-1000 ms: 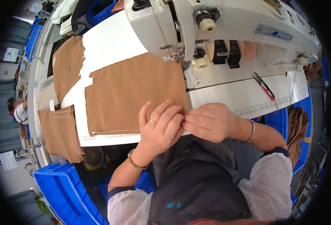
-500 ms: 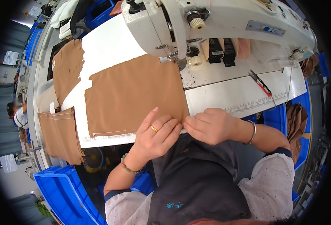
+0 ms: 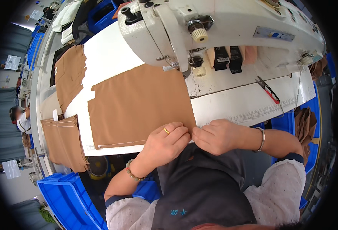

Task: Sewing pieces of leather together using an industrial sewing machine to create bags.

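A flat brown fabric piece (image 3: 138, 105) lies on the white sewing table, its far right corner beneath the head of a white sewing machine (image 3: 153, 42). At its near right corner, my left hand (image 3: 167, 142) has its fingers curled together on the fabric edge. Right beside it, my right hand (image 3: 219, 137) pinches the same corner with thumb and fingers. The two hands nearly touch, and the fingertips partly hide the corner. A pale stitched line runs along the near edge to the left of my left hand.
Red-handled thread snips (image 3: 268, 90) lie right of the machine, near a printed ruler strip (image 3: 253, 114). Stacked brown pieces (image 3: 63, 142) hang over the table's left edge; more brown pieces (image 3: 70, 74) lie behind them. A blue bin (image 3: 67, 197) stands lower left. Another person (image 3: 23, 119) sits far left.
My left hand's raised index finger has come down and curled in with the others at the fabric corner. The whole view has shifted slightly; the fabric lies much as before.
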A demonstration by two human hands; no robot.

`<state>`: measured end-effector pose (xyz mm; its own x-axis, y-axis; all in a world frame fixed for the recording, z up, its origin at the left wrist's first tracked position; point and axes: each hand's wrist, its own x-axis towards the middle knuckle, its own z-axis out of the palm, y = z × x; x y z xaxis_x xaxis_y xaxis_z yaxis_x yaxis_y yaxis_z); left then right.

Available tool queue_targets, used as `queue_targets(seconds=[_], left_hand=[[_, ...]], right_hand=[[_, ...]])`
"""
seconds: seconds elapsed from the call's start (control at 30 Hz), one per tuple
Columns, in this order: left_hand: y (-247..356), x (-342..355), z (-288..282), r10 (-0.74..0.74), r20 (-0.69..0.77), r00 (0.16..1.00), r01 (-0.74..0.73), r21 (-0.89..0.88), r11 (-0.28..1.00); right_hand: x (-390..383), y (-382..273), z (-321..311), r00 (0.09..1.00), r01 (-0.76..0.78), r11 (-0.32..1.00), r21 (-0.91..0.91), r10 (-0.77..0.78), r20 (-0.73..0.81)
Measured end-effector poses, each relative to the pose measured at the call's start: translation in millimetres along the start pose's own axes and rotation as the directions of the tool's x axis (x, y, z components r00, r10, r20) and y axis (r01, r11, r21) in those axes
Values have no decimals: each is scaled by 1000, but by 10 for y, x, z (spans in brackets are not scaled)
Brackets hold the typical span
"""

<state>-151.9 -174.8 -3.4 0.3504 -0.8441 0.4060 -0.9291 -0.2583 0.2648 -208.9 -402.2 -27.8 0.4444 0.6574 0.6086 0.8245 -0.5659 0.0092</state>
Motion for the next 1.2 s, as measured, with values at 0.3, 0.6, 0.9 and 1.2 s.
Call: queue_targets(seconds=[0.3,0.6,0.9,1.2], left_hand=[[-211,179,-1,13,11,1000,-13,47,999],[-481,373,-16,4,11,1000,-5,89,996],[-743,562,-38,-9,14,1000,8,119,993],[-963,691,-19,-73,19,997,71,81,994]], right_hand=[[20,246,101,997,-74,997,10,74,-28],[105,565,259,992,-102,994,27,103,-72],[198,843,347,987,-144,990,4,144,-73],[235,1062,407,963,-265,964,17,264,45]])
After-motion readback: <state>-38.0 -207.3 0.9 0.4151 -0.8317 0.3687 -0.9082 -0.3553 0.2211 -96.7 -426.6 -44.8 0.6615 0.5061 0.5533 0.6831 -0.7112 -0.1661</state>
